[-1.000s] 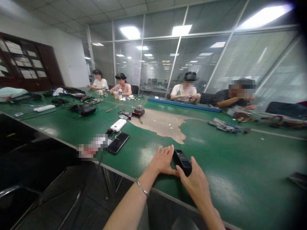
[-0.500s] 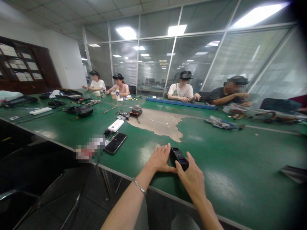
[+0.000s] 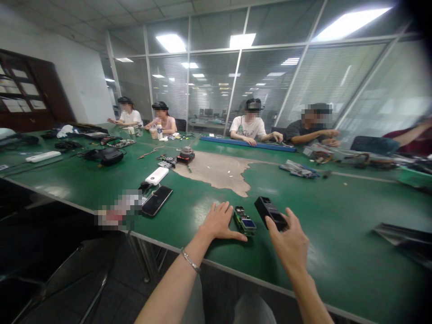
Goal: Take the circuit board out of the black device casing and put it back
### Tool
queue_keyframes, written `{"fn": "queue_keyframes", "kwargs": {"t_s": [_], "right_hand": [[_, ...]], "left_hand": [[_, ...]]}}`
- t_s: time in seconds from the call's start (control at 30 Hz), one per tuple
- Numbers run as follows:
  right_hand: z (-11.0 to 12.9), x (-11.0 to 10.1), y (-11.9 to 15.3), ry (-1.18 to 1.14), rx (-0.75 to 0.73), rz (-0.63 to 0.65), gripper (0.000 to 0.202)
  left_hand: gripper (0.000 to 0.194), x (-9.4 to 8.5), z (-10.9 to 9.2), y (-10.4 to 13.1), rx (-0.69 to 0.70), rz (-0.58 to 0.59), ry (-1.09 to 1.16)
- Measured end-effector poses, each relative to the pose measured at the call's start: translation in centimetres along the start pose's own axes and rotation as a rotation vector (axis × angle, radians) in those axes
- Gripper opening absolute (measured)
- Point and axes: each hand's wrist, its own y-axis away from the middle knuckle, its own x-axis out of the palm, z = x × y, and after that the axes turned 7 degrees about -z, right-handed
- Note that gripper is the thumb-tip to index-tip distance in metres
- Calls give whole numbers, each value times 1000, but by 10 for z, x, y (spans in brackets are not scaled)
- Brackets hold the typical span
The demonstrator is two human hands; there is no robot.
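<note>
On the green table (image 3: 209, 180) lies a circuit board with a small blue screen (image 3: 245, 221). My left hand (image 3: 220, 223) is spread on the tabletop just left of the board, its thumb near the board's lower edge. To the right, my right hand (image 3: 286, 236) grips a black rectangular casing (image 3: 270, 212) by its near end, between thumb and fingers. The casing is tilted and apart from the board, with cut-outs in its upper face.
Left of my hands lie a black phone (image 3: 157, 201) and a white power bank (image 3: 157, 176). Beyond is a brown bare patch (image 3: 216, 171). Several people sit across the table behind a blue bar (image 3: 246, 144). Grey tools (image 3: 299, 169) lie at the right.
The black casing has moved right in my right hand, and the green circuit board now shows between my hands. My left hand stays beside the board. The view has shifted slightly.
</note>
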Motion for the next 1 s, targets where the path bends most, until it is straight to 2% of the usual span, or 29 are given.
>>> {"fn": "queue_keyframes", "kwargs": {"t_s": [0.17, 0.47, 0.77, 1.0], "right_hand": [[-30, 5, 8, 93, 28, 33, 73], [-49, 16, 23, 147, 0, 78, 77], [-50, 17, 30, 130, -74, 54, 88], [-47, 14, 31, 122, -87, 53, 84]], "left_hand": [[111, 0, 1, 0, -5, 5, -1], [111, -1, 0, 1, 1, 10, 3], [106, 1, 0, 1, 7, -10, -5], [105, 2, 1, 1, 6, -13, 13]]}}
